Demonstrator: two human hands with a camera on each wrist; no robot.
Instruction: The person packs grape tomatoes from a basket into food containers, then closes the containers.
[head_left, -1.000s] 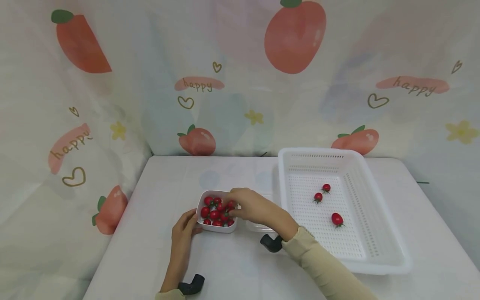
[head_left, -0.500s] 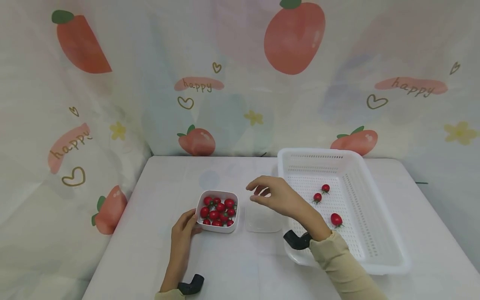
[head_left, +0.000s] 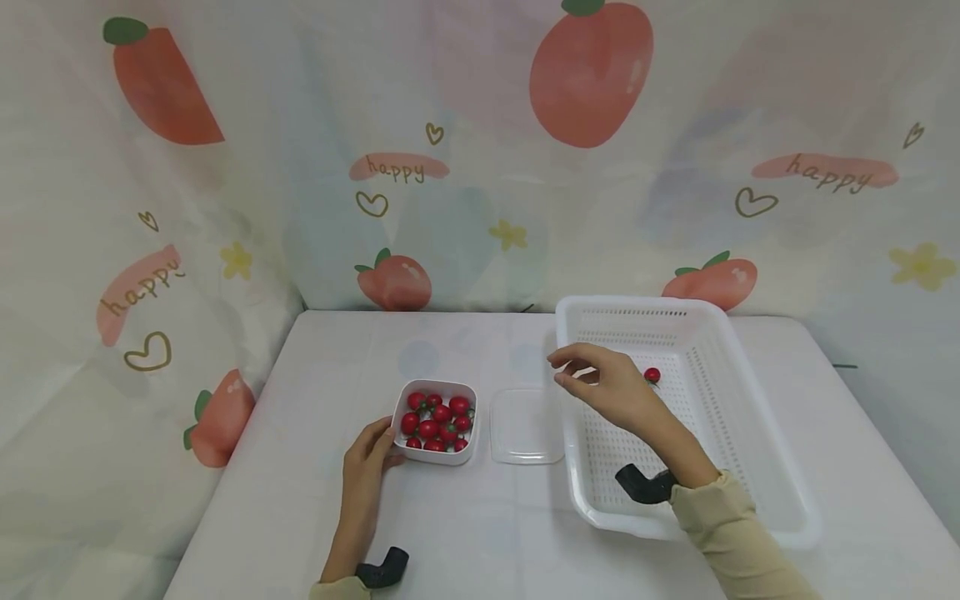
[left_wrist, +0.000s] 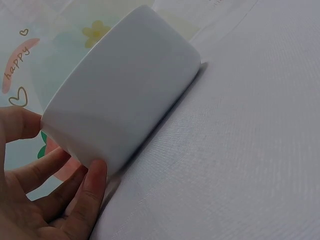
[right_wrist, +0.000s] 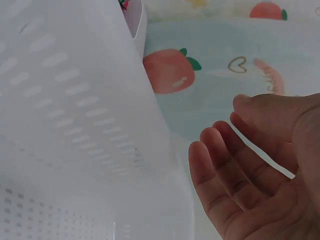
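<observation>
I'm holding box (left_wrist: 125, 95) by left edge with left grip (head_left: 367, 454); right grip (head_left: 609, 387) hovering loose, empty, near left edge of basket (head_left: 738, 408). Likely filling box; next calling for pinching tomato (head_left: 652, 375).

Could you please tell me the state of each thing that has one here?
White container: upright, uncovered, holding tomatoes
Tomatoes in container: red, whole
Clear lid: off, flat on the table
White basket: open-topped, partly hidden
Tomato in basket: red, partly hidden
Left hand: holding the container's side
Right hand: empty, fingers bent
</observation>
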